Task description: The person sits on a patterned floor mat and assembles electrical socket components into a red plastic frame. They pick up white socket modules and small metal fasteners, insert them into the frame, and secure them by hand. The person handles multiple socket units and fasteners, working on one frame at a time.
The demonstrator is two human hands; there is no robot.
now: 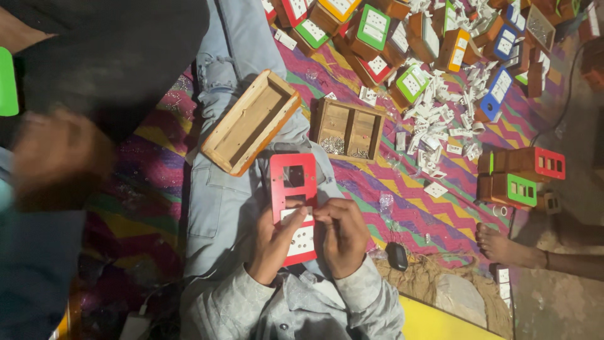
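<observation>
red plate point(293, 189): flat red panel with square cutouts, sitting lower middle of the frame on the person's lap. Its long axis runs up and down the picture, far end pointing toward the top.

white socket piece point(301, 239): sits in the near end of the red plate, right between the two hands, mostly covered by fingers.

left hand point(272, 242): clamped on the near left edge of the plate, thumb lying over the white piece. Fingers closed around it, not loose.

right hand point(343, 236): on the near right edge, fingertips curled in and pressing at the top of the white piece. Looks pinched together on it, though I can't tell how hard.

which hand is nearer: pretty much even, both are touching. The plate sticks out away from both hands toward the top of the frame, so the free end is the far one.

open wooden box point(251, 123): lying tilted on the jeans, just above-left of the plate, near its far end but not touching as far as I can see.

small wooden tray point(347, 130): two compartments with little shiny screws in it, just above-right of the plate's far end.

pile of finished boxes point(402, 38): orange boxes with green, red and blue fronts, all across the top of the frame, plus loose white parts scattered on the striped mat point(402, 189).

other people: a blurred hand at the left edge and a bare foot point(500, 244) at lower right, both well apart from the plate.

in the way: nothing between the hands and the plate; box and tray crowd the far end.
</observation>
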